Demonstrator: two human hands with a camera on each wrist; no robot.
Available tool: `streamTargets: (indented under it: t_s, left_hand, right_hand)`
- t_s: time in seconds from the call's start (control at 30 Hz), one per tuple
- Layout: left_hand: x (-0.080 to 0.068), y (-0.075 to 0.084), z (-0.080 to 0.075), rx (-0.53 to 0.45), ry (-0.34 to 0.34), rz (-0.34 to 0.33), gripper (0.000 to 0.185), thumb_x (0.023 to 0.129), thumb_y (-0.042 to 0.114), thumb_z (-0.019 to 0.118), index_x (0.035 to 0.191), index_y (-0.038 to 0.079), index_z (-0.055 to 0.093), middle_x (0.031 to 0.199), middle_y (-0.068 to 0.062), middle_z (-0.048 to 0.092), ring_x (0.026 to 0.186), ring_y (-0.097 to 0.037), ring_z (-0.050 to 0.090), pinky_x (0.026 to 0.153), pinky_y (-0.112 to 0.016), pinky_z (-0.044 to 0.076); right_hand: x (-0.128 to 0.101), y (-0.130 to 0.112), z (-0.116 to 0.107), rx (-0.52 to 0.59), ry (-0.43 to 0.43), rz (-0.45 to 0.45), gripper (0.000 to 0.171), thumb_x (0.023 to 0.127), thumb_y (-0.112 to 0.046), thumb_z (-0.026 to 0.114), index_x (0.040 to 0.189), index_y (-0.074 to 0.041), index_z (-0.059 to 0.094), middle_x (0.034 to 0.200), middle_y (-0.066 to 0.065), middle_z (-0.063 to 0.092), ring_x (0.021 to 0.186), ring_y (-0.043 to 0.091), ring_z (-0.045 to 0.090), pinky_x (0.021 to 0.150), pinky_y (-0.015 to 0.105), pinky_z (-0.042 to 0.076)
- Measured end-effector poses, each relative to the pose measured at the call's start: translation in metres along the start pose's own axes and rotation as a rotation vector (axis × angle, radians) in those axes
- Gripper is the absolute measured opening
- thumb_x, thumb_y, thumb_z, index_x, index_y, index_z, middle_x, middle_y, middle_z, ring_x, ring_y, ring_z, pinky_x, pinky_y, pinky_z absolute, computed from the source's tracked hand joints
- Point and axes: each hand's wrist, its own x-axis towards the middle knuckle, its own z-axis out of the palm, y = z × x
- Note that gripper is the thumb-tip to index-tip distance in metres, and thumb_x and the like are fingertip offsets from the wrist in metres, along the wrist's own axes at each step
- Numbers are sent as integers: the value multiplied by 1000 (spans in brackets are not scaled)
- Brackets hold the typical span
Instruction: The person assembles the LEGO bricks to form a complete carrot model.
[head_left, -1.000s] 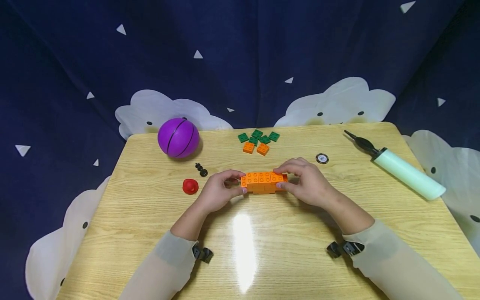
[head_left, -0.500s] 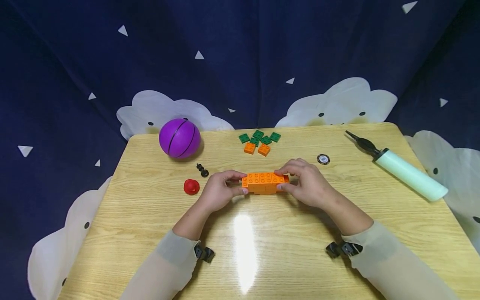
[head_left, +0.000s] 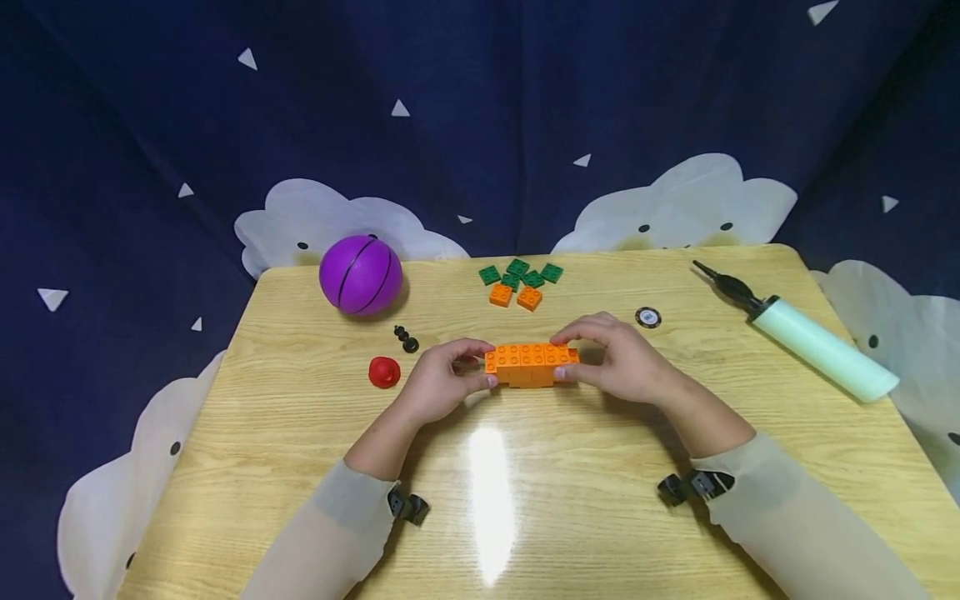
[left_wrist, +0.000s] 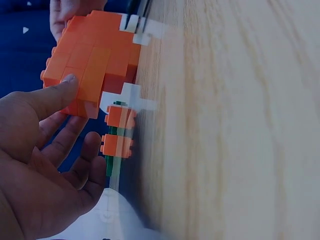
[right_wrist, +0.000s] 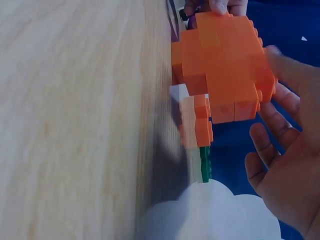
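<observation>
Head view: left hand (head_left: 438,385) and right hand (head_left: 626,362) reaching in from opposite sides, forearms angled inward, each pinching one end of the orange brick block (head_left: 531,364), held between them just above the wooden surface (head_left: 525,500). Left wrist view: thumb (left_wrist: 47,97) pressed on the block's (left_wrist: 92,62) near end, fingers curled beneath. Right wrist view: fingers (right_wrist: 270,140) curled behind the block (right_wrist: 225,65), thumb at its edge.

Bright overhead light, table (head_left: 675,517) glare, blurred wrist views
</observation>
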Motion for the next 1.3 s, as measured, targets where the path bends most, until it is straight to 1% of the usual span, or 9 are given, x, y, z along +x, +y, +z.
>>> streamTargets:
  t_s: [0.13,0.2,0.37,0.53,0.63,0.8,1.03,1.17,1.3]
  left_hand:
    - [0,-1,0,-4,-2,-2,38,88,24,86,124,25,73,117,9,71,110,-21,64,92,-41,55]
    - [0,-1,-1,-5,-2,-3,38,88,24,85,124,26,73,117,10,71,110,-21,64,92,-41,55]
    - [1,-1,-1,-6,1,-7,38,88,24,85,125,26,73,118,9,70,110,-22,64,92,-42,55]
    - [1,-1,-2,-12,5,-4,39,89,24,85,126,25,73,118,8,70,110,-22,64,91,-42,54]
    - [0,-1,-2,-14,6,-6,39,89,25,84,126,25,73,118,9,70,110,-23,64,91,-42,54]
    - [1,-2,-2,-14,11,-9,38,89,24,84,125,27,73,118,9,70,109,-22,65,91,-41,55]
    - [3,-2,-3,-14,18,-9,37,89,22,84,124,25,73,117,8,70,109,-23,65,91,-41,55]
    - [4,-3,-3,-14,17,-13,38,89,22,84,125,25,73,117,8,70,109,-23,65,92,-41,55]
    - [5,-4,-3,-19,17,-7,38,89,22,84,125,24,73,117,8,71,108,-24,65,91,-42,55]
  right_hand:
    - [4,5,-3,54,5,28,28,96,-32,77,121,-19,75,121,-4,71,117,24,60,99,55,49]
    - [7,7,-3,63,12,49,28,100,-32,72,122,-16,74,120,-3,71,116,24,62,99,56,49]
    - [16,14,-2,62,15,128,34,104,-37,64,127,-13,72,122,-1,71,112,23,62,97,49,49]
    - [27,20,3,55,35,168,38,105,-40,61,128,-12,71,122,1,71,101,23,64,88,43,51]
    - [32,26,6,49,51,192,38,105,-41,61,128,-12,71,121,2,71,96,23,63,86,42,51]
    - [41,34,11,41,64,234,38,104,-39,63,129,-11,70,118,3,72,99,24,62,89,43,51]
    - [55,39,19,64,61,227,37,102,-32,69,130,-8,69,112,7,70,96,24,64,85,41,53]
    - [62,40,24,41,59,218,35,101,-28,71,128,-7,69,117,7,69,97,24,64,85,41,54]
    - [68,43,27,-2,58,209,35,100,-28,71,128,-7,69,121,9,67,102,26,64,91,44,53]
